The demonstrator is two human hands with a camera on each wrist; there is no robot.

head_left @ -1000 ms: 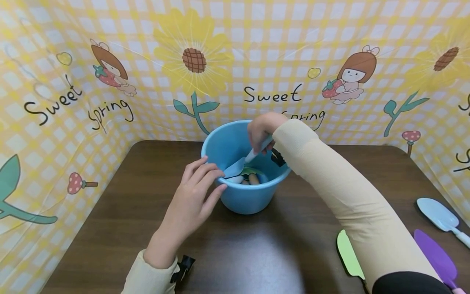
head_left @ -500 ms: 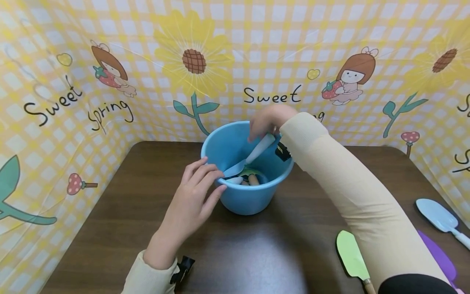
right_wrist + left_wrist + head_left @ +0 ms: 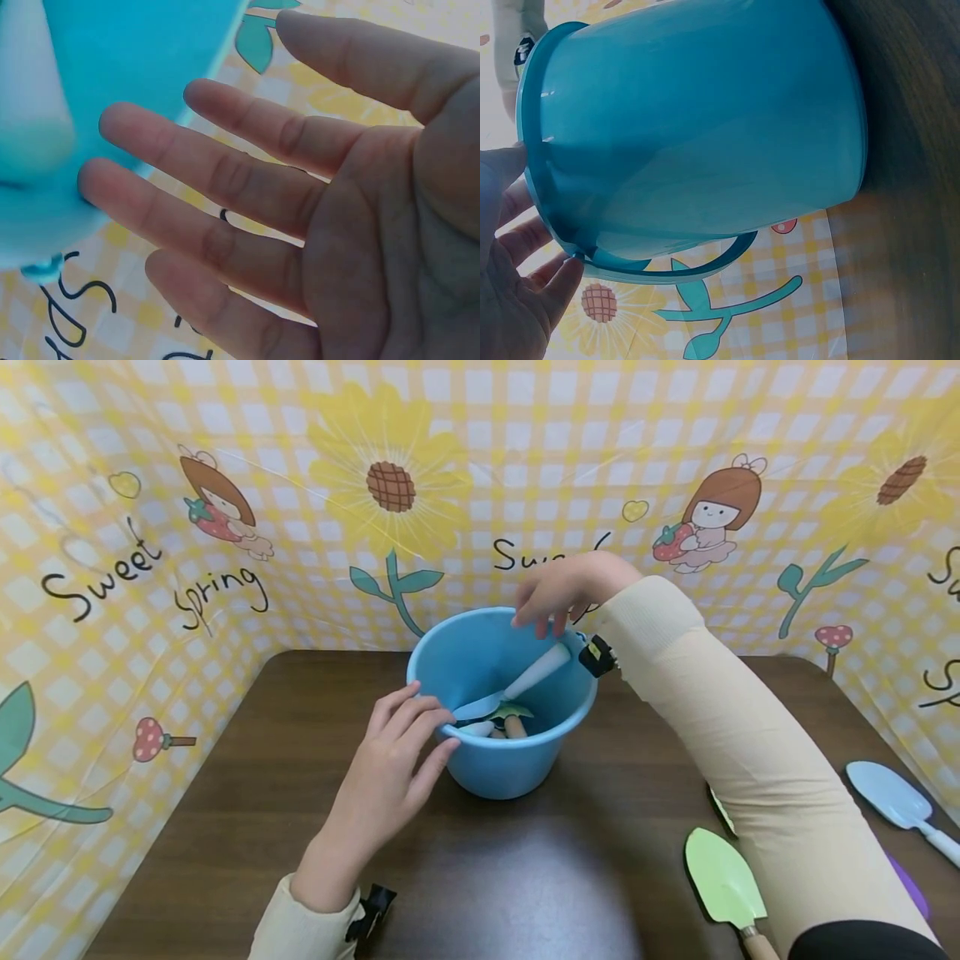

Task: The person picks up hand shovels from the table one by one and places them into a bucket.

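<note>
A light blue bucket (image 3: 502,772) stands upright on the dark table. My left hand (image 3: 386,768) holds its near-left rim, thumb and fingers at the edge, as the left wrist view also shows. Inside leans a pale blue trowel (image 3: 536,672), handle up toward the right wall, blade low at the left. Under it lie a green piece (image 3: 513,711) and a brown wooden handle (image 3: 515,727), partly hidden by the rim. Over the far-right rim hovers my right hand (image 3: 573,585), holding nothing; its fingers (image 3: 217,180) are spread apart in the right wrist view.
At the right of the brown table (image 3: 300,827) lie a green trowel (image 3: 723,877), a pale blue trowel (image 3: 892,797) and a purple tool (image 3: 907,885), mostly hidden by my right sleeve (image 3: 750,760). A yellow checked cloth (image 3: 300,410) hangs behind and along the sides.
My right hand has let go of the pale blue trowel's handle and risen up and to the right, leaving the trowel leaning in the bucket. The left hand keeps its place.
</note>
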